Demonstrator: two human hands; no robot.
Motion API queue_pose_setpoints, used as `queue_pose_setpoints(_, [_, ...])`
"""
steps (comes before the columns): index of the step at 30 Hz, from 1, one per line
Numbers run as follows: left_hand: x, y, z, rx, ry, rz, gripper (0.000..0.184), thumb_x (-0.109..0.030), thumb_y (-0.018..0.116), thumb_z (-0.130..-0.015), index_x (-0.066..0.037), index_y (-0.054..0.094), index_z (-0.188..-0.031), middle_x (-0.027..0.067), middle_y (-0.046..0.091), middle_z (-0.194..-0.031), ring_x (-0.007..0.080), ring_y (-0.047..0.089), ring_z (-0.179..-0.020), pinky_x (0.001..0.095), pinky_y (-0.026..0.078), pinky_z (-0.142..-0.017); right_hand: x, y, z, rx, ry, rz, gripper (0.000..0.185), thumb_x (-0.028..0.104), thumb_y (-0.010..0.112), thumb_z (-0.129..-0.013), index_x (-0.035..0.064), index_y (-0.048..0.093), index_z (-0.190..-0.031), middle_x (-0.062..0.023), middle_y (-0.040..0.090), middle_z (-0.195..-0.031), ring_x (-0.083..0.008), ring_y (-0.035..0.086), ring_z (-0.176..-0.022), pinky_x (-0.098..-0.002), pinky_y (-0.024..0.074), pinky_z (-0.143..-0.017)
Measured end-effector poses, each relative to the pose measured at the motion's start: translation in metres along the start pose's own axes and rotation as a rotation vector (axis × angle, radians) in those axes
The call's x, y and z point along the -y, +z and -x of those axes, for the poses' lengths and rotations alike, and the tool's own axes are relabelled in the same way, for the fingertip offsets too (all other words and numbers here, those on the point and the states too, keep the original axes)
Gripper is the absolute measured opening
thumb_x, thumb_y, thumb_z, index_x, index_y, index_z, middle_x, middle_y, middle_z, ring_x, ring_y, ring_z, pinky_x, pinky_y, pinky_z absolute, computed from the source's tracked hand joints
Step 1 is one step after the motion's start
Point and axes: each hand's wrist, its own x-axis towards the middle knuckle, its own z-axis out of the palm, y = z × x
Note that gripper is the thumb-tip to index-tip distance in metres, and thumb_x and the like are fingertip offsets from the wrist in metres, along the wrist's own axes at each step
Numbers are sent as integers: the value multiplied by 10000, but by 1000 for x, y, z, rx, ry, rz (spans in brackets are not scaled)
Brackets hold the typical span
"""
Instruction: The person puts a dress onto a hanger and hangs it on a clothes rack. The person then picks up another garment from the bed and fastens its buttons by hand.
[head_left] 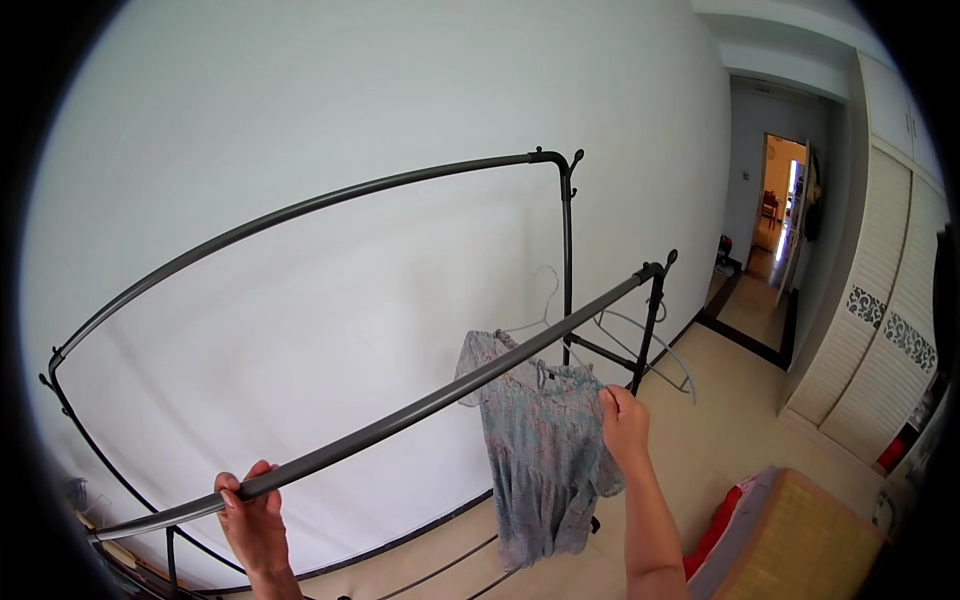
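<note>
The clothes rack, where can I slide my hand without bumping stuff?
The back bar looks bare from corner to corner. The front bar is bare between the left hand and the garment. The gap between the bars, left of the garment, looks open too. It's crowded near the front bar's right end, with the garment and right hand.

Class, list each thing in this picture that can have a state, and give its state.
Left hand: closed around the front rail.
Right hand: gripping the garment at its shoulder.
Patterned garment: on a hanger, hanging down.
Garment's hanger: hook appears off both rails.
Clothes rack: standing upright.
Second hanger: bare, by the rack's right end.
Hallway door: open.
Upper cupboard doors: shut.
</note>
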Motion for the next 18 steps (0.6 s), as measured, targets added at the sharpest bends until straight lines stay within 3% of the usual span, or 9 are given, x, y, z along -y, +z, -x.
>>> queue_pose_setpoints(9, [-7, -14, -31, -81, 30, 3, 240, -315, 511, -944, -102, 447, -1033, 215, 634, -1009, 296, 637, -952, 263, 595, -728, 0, 71, -85, -205, -126, 6, 151, 138, 598, -870, -1, 641, -910, -171, 581, -648, -296, 570, -528, -339, 426, -504])
queue_pose_setpoints(11, [-9, -14, -31, -92, 20, -1, 254, -322, 514, -941, -106, 440, -1052, 211, 638, -1003, 296, 637, -955, 261, 593, -723, -3, 74, -98, -248, -87, 36, 132, 116, 606, -869, -10, 644, -887, -140, 567, -613, -231, 533, -486, -315, 393, -478])
queue_pose_setpoints(12, [-10, -14, -30, -94, 24, 0, 254, -322, 514, -941, -106, 440, -1052, 211, 638, -1003, 296, 637, -955, 261, 593, -723, 3, 75, -103, -285, -40, -47, 147, 127, 618, -880, -17, 643, -867, -96, 535, -579, -136, 482, -481, -292, 363, -465])
queue_pose_setpoints(15, [-14, -16, -29, -109, 24, -22, 277, -330, 516, -938, -106, 428, -1075, 207, 644, -984, 294, 638, -955, 258, 591, -701, 20, 76, -124, -387, -92, -210, 135, 118, 628, -873, -14, 651, -871, -104, 538, -585, -141, 493, -485, -280, 394, -474])
queue_pose_setpoints(16, [-14, -17, -30, -105, 26, -20, 284, -330, 517, -938, -107, 423, -1086, 209, 646, -980, 293, 639, -950, 263, 589, -699, 16, 84, -130, -391, -63, -354, 192, 164, 643, -881, -26, 661, -899, -46, 539, -586, -82, 458, -519, -260, 390, -480])
queue_pose_setpoints(18, [-14, -19, -30, -99, 33, -15, 291, -331, 518, -938, -108, 417, -1096, 210, 647, -976, 292, 640, -944, 267, 588, -698, 18, 92, -140, -450, -51, -401, 208, 174, 644, -884, -33, 663, -890, -28, 552, -598, -75, 465, -529, -252, 388, -483])
